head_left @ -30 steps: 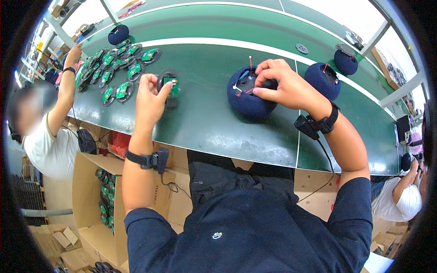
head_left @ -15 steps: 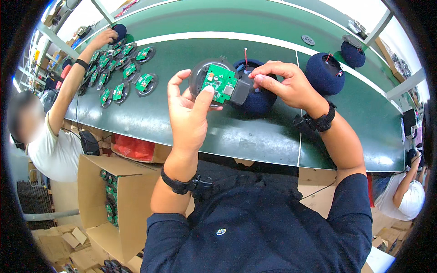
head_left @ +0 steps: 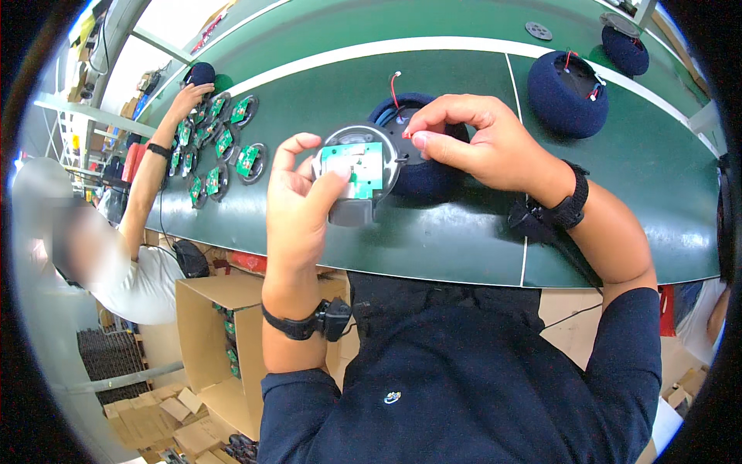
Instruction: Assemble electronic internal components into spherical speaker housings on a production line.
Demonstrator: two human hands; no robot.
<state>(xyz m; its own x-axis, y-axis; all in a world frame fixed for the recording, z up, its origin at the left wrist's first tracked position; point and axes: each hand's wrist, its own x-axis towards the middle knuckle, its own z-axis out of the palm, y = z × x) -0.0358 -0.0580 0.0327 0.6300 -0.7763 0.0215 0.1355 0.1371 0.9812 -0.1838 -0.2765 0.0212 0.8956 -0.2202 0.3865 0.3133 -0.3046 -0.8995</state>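
My left hand (head_left: 297, 209) grips a round black base with a green circuit board (head_left: 367, 161) on it, board side up, thumb pressed on the board. A black block sticks out at the base's near edge. Right of it, a navy fabric-covered round housing (head_left: 425, 184) lies on the table with its dark opening up, partly hidden by my hands. A thin red wire with a white plug (head_left: 394, 90) rises from it. Over the opening, my right hand (head_left: 491, 143) pinches a small red wire end (head_left: 406, 134) between thumb and forefinger. The base and the wire end are close together.
Several similar board-bearing bases (head_left: 247, 161) lie at the left on the green table (head_left: 456, 247). Other navy housings (head_left: 572, 104) stand to the right, near a grey disc (head_left: 539, 31). At the left a co-worker's arm (head_left: 147, 182) reaches over; below is an open carton (head_left: 209, 309).
The base in my left hand has turned, so its black block now points toward me rather than right. My right hand still pinches by the opening. The whole view has shifted.
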